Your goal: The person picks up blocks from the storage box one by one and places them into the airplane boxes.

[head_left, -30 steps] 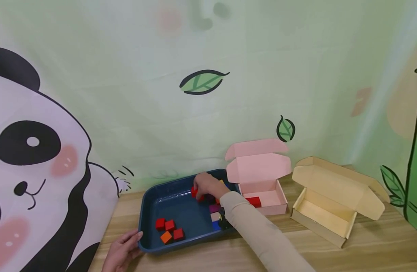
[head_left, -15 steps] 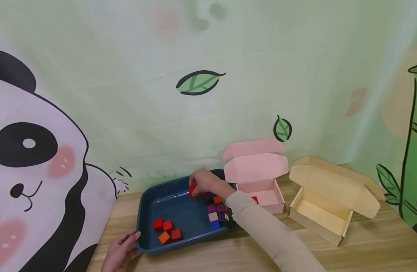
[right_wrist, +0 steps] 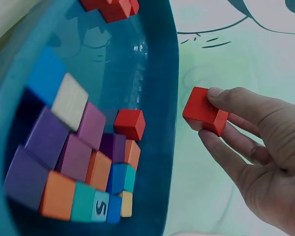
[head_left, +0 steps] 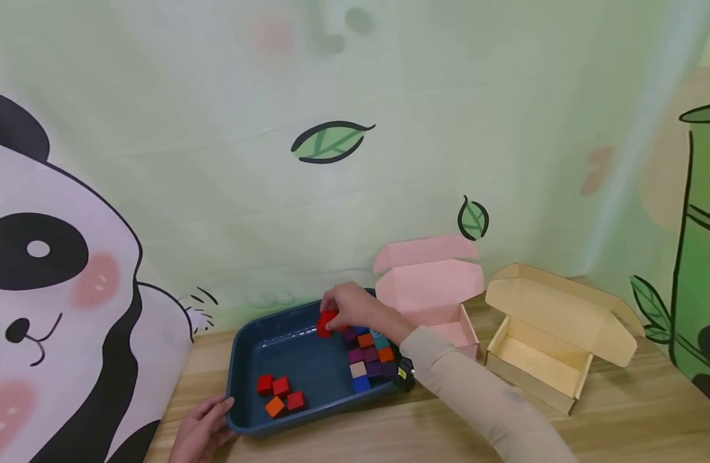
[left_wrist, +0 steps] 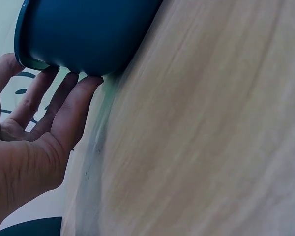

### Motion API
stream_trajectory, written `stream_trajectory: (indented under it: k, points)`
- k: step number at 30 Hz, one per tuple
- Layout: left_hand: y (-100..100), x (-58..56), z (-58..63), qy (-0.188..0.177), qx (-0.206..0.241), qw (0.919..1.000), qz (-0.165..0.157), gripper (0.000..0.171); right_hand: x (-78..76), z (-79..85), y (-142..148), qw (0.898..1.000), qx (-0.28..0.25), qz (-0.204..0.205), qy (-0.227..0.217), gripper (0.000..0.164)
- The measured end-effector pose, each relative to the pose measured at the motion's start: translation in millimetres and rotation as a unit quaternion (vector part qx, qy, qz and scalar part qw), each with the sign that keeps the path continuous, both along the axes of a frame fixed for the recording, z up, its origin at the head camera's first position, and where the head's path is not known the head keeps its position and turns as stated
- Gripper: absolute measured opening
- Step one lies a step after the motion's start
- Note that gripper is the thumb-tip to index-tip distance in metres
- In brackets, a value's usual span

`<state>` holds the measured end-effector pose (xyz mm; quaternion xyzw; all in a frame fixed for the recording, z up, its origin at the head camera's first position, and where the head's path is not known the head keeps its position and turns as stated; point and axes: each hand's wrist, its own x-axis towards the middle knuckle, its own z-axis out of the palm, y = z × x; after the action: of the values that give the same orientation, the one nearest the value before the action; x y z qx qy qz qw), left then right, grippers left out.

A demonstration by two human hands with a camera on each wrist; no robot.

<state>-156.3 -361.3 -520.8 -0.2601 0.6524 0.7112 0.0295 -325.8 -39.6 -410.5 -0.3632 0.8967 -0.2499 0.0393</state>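
Note:
My right hand pinches a red block between thumb and fingers near the far rim of a dark blue tray. Another red block lies in the tray, beside a packed cluster of coloured blocks. At the tray's near-left part sit three red blocks and an orange block. My left hand touches the tray's left end; in the left wrist view its extended fingertips rest against the outer wall and rim.
A pink box with its lid raised stands right of the tray, partly hidden by my right arm. Farther right is an open tan cardboard box on the wooden table. A printed cloth backdrop hangs behind.
My right hand has gripped the red block and lifted it slightly toward the far rim. The head view has shifted a little; the left hand stays at the tray's end.

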Motion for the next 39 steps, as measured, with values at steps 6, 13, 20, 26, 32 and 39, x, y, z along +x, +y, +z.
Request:
stream_trajectory:
  k: [6, 13, 20, 26, 32, 39]
  points:
    - [-8, 3.4, 0.9, -0.009, -0.011, 0.9999, -0.005, 0.054, 1.9, -0.2, 11, 1.0, 0.014, 0.011, 0.017, 0.028]
    - [-17, 7.4, 4.4, -0.034, -0.036, 0.9985, -0.025, 0.074, -0.8, -3.3, 26, 1.0, 0.02, 0.001, 0.011, 0.026]
    - [-18, 8.6, 3.5, -0.04, -0.041, 0.9979, -0.03, 0.076, 5.4, 0.5, 44, 0.997, 0.072, 0.017, 0.012, 0.028]
    - [-15, 5.6, 2.7, -0.039, -0.047, 0.9975, -0.034, 0.076, 7.3, 2.2, 65, 0.995, 0.088, 0.028, 0.032, 0.033]
    - [-8, 3.1, -1.3, -0.025, -0.045, 0.9982, -0.032, 0.074, 5.7, 3.8, 91, 0.995, 0.098, 0.01, 0.019, 0.031]
    - [-3, -1.0, -1.9, -0.006, -0.025, 0.9995, -0.02, 0.073, 0.6, 6.6, 116, 0.995, 0.095, -0.005, 0.026, 0.028]
